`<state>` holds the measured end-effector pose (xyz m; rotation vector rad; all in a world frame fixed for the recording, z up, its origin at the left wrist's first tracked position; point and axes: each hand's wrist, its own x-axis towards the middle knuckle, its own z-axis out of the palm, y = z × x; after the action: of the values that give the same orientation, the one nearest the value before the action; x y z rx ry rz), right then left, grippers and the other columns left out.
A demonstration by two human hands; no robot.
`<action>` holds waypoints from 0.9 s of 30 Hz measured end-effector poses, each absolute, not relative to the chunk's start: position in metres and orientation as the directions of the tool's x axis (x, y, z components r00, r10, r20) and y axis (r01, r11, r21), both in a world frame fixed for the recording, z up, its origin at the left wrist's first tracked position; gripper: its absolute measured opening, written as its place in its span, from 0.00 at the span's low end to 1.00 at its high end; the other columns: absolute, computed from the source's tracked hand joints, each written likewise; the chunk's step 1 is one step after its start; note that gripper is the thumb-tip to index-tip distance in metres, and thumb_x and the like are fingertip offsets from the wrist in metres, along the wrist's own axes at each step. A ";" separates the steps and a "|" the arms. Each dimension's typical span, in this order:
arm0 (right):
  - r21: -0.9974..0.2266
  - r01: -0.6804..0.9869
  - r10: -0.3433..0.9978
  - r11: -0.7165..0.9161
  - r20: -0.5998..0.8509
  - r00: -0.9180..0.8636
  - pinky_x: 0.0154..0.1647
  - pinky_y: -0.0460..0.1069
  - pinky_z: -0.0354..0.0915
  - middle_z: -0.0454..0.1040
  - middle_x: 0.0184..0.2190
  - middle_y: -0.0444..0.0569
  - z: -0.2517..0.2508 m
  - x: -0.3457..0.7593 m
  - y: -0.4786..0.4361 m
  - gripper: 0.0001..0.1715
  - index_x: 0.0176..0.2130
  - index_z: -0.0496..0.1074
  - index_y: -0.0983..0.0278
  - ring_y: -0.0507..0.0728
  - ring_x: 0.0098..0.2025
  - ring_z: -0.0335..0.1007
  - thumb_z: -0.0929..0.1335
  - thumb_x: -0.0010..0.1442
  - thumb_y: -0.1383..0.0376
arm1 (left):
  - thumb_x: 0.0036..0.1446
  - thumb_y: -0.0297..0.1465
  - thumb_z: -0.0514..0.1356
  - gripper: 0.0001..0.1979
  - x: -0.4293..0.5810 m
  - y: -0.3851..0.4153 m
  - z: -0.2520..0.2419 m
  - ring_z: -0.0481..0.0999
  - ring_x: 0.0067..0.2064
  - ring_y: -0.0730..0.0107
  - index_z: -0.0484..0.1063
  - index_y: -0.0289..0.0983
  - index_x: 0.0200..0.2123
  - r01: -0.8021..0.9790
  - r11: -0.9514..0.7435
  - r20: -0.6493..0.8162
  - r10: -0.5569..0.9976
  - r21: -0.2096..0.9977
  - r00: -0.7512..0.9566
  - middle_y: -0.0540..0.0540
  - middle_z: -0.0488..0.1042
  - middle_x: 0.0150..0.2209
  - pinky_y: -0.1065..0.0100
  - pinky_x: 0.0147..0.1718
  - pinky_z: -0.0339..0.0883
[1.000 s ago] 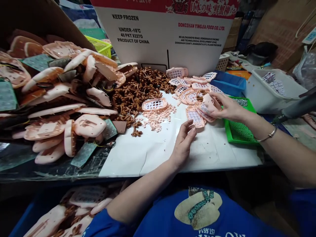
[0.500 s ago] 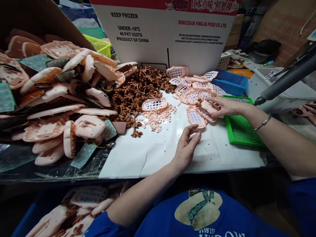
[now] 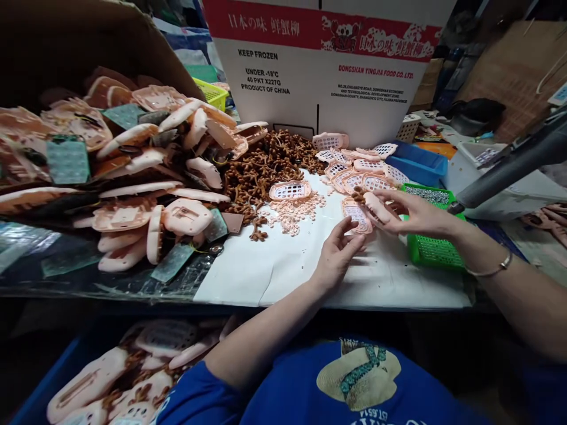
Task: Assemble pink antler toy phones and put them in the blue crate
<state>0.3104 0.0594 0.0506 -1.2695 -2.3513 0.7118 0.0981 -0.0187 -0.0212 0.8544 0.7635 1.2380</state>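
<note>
My right hand [image 3: 410, 213] grips a pink plastic toy shell [image 3: 381, 211], with a brown antler-shaped piece sticking out at its upper left end. Lower and to the left is my left hand [image 3: 339, 251], its fingers loosely bent and apart, holding nothing. Just beyond its fingertips a pink face plate with rows of holes [image 3: 355, 213] lies on the white sheet [image 3: 283, 265]. More such plates [image 3: 352, 180] are heaped behind my right hand. A single plate [image 3: 290, 190] rests by a scatter of small pink rings [image 3: 290, 217].
Brown antler pieces [image 3: 266, 162] form a pile at the back. To the left, pink shells with circuit boards [image 3: 186, 221] spill from a carton. A green basket [image 3: 436, 251] with small metal parts, a blue tray [image 3: 419, 162] and a dark grey rod-shaped tool [image 3: 496, 171] are at right.
My right hand has lifted the pink shell with its brown antler piece off the heap, drawing it slightly nearer. My left hand stays close by. The view has tilted up and shifted left.
</note>
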 end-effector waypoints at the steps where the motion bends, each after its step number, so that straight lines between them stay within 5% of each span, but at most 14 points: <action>1: -0.640 0.624 0.831 0.449 0.042 -0.555 0.56 0.62 0.72 0.72 0.59 0.52 0.052 0.306 0.047 0.43 0.65 0.62 0.56 0.64 0.54 0.74 0.73 0.52 0.60 | 0.51 0.40 0.70 0.32 0.098 -0.019 -0.019 0.75 0.50 0.64 0.67 0.42 0.57 -0.509 0.129 -0.029 0.979 0.851 0.200 0.42 0.68 0.60 0.62 0.48 0.72; 10: -0.836 0.493 0.852 0.243 -0.059 -0.520 0.57 0.60 0.72 0.65 0.65 0.52 0.044 0.286 -0.017 0.44 0.66 0.60 0.52 0.64 0.59 0.71 0.75 0.55 0.56 | 0.50 0.38 0.72 0.31 0.090 -0.042 -0.017 0.75 0.57 0.55 0.69 0.42 0.57 -0.568 0.175 0.051 0.932 0.804 0.359 0.42 0.75 0.56 0.61 0.53 0.69; 16: -0.660 0.573 0.804 0.485 0.079 -0.589 0.65 0.65 0.64 0.63 0.66 0.50 0.037 0.287 -0.021 0.43 0.67 0.58 0.49 0.66 0.69 0.57 0.73 0.58 0.54 | 0.49 0.38 0.73 0.33 0.086 -0.044 -0.028 0.76 0.55 0.56 0.69 0.42 0.57 -0.505 0.194 0.014 0.926 0.841 0.378 0.42 0.77 0.53 0.61 0.53 0.69; 21: -0.565 0.541 0.736 0.623 0.190 -0.649 0.65 0.64 0.64 0.65 0.63 0.51 0.034 0.288 -0.028 0.43 0.68 0.54 0.47 0.64 0.65 0.62 0.72 0.60 0.58 | 0.49 0.36 0.73 0.29 0.082 -0.048 -0.026 0.78 0.51 0.56 0.71 0.39 0.54 -0.437 0.163 0.031 0.915 0.885 0.403 0.42 0.79 0.49 0.59 0.52 0.70; 27: -0.283 0.630 0.682 0.723 0.436 -0.587 0.55 0.62 0.73 0.63 0.58 0.60 0.014 0.269 -0.053 0.42 0.70 0.51 0.54 0.67 0.60 0.66 0.69 0.63 0.64 | 0.62 0.37 0.62 0.22 0.085 -0.057 -0.023 0.73 0.58 0.54 0.68 0.37 0.57 -0.320 -0.178 0.289 0.894 0.930 0.341 0.40 0.73 0.56 0.55 0.61 0.62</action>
<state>0.2695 -0.0528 0.0139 -0.9967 -2.4024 0.1329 0.0853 -0.0575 -0.0231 1.3246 0.5878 1.2002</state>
